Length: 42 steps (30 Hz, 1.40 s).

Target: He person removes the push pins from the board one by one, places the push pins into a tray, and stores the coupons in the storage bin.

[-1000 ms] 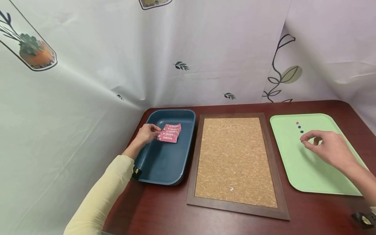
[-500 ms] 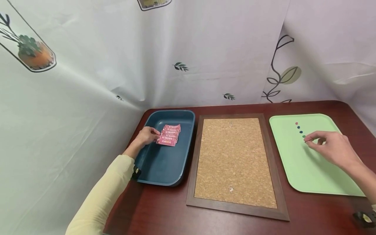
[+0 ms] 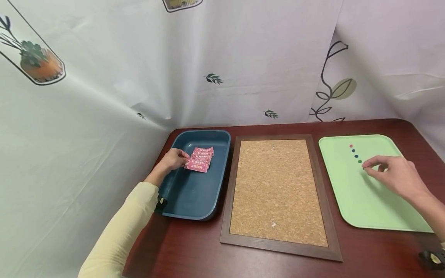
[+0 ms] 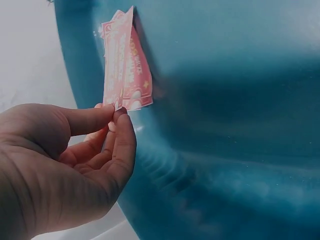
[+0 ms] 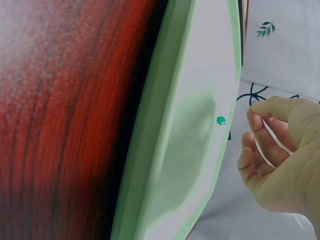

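At the left in the head view, my left hand (image 3: 175,159) reaches into the blue bin (image 3: 189,197). Its thumb and fingertips pinch a pink coupon (image 4: 115,60) by one corner, in front of more overlapping coupons (image 4: 140,75). Over the green tray (image 3: 379,208), my right hand (image 3: 396,173) has thumb and forefinger pressed together. A tiny purplish pushpin (image 5: 255,103) shows at those fingertips, mostly hidden. Several pushpins lie in a slanting row on the tray, among them a pink pushpin (image 3: 350,146) and a green pushpin (image 3: 359,161) nearest the right hand.
A framed cork board (image 3: 278,185) lies between bin and tray on the dark red table (image 3: 194,247). Two small pale marks show on the cork. A white patterned curtain (image 3: 243,58) hangs behind and along the left side.
My left hand has drawn the front coupon slightly toward me. My right hand has shifted a little to the right, bringing the green pushpin into sight.
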Motion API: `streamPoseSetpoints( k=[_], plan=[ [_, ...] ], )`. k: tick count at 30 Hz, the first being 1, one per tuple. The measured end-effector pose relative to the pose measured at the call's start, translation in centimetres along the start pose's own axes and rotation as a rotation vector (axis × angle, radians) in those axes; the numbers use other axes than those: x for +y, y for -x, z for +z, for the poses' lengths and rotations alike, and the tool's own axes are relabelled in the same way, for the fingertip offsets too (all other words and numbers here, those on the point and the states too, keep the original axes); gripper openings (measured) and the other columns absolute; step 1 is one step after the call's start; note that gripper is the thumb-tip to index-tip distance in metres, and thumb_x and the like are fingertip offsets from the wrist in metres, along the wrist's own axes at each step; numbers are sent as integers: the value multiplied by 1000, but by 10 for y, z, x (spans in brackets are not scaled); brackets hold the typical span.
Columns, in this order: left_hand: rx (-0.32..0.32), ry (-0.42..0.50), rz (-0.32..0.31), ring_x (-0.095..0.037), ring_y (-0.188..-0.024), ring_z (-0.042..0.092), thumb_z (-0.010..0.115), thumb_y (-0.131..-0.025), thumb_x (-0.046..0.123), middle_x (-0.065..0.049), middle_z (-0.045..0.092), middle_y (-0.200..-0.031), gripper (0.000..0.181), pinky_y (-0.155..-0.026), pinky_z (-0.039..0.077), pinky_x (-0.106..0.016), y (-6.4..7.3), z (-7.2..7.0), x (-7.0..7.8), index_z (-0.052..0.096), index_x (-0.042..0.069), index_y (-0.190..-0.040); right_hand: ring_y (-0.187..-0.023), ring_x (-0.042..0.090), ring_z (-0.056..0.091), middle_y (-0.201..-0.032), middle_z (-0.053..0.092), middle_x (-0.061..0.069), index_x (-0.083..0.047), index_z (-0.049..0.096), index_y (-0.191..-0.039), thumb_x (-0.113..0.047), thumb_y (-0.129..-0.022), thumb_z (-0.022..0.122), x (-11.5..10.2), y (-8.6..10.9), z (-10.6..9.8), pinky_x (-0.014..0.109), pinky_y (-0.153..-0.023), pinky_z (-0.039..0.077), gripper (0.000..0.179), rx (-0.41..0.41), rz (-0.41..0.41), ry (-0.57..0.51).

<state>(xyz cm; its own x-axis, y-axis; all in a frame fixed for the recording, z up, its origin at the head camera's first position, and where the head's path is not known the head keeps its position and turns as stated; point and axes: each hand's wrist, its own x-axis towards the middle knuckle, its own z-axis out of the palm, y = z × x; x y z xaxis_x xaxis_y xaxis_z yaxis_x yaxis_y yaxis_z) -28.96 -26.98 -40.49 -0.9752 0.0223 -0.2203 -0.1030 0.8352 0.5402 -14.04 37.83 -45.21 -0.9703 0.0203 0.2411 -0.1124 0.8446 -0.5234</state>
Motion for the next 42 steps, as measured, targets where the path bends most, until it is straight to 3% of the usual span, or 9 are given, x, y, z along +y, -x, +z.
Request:
streamPoseSetpoints(
  k=[7, 14, 21, 24, 28, 33, 42],
  plan=[
    [-27, 29, 17, -28, -92, 64, 66, -105, 9, -21, 69, -110, 18, -89, 55, -42, 0, 1, 4, 70, -4, -117, -66, -4, 45, -76, 65, -1, -5, 79, -99, -9, -92, 78, 2, 0, 1, 30, -56, 36, 8, 3, -3, -8],
    [-25, -13, 30, -26, -87, 64, 66, -103, 5, -16, 68, -100, 12, -79, 53, -36, 1, 9, 6, 71, -4, -110, -68, -10, 45, -80, 71, 4, -6, 81, -96, -8, -91, 79, 6, -3, 5, 29, -58, 37, 6, 10, -16, 4],
    [5, -83, 17, -22, -85, 61, 68, -103, 9, -12, 68, -97, 11, -78, 49, -35, -1, 15, 5, 73, 0, -109, -69, -17, 46, -88, 76, 13, -7, 80, -94, -9, -91, 80, 16, -6, 7, 28, -59, 40, 4, -16, 16, -2],
    [13, -95, 23, -23, -86, 61, 68, -103, 9, -13, 69, -97, 11, -77, 49, -36, -1, 16, 7, 73, 1, -109, -68, -17, 47, -87, 76, 13, -6, 79, -94, -9, -91, 80, 19, -8, 9, 33, -67, 38, 3, -27, 26, -1],
    [27, -88, 13, -25, -89, 60, 69, -103, 10, -14, 68, -100, 12, -79, 50, -37, -2, 17, 8, 72, 1, -110, -68, -16, 47, -87, 76, 12, -7, 79, -92, -10, -92, 80, 23, -11, 10, 33, -68, 38, 3, -36, 33, 4],
    [58, -75, 4, -27, -90, 59, 67, -104, 13, -15, 67, -103, 14, -80, 50, -38, -2, 16, 7, 72, 2, -111, -69, -14, 47, -83, 75, 7, -9, 79, -90, -11, -90, 81, 26, -11, 12, 23, -61, 39, 3, -33, 38, 10],
    [110, -49, 6, -29, -93, 59, 67, -106, 19, -15, 66, -106, 18, -83, 49, -44, 0, 12, 7, 70, 4, -114, -69, -11, 52, -83, 75, 6, -10, 80, -91, -12, -91, 79, 27, -11, 14, 24, -60, 40, 3, -50, 43, 7]
  ],
)
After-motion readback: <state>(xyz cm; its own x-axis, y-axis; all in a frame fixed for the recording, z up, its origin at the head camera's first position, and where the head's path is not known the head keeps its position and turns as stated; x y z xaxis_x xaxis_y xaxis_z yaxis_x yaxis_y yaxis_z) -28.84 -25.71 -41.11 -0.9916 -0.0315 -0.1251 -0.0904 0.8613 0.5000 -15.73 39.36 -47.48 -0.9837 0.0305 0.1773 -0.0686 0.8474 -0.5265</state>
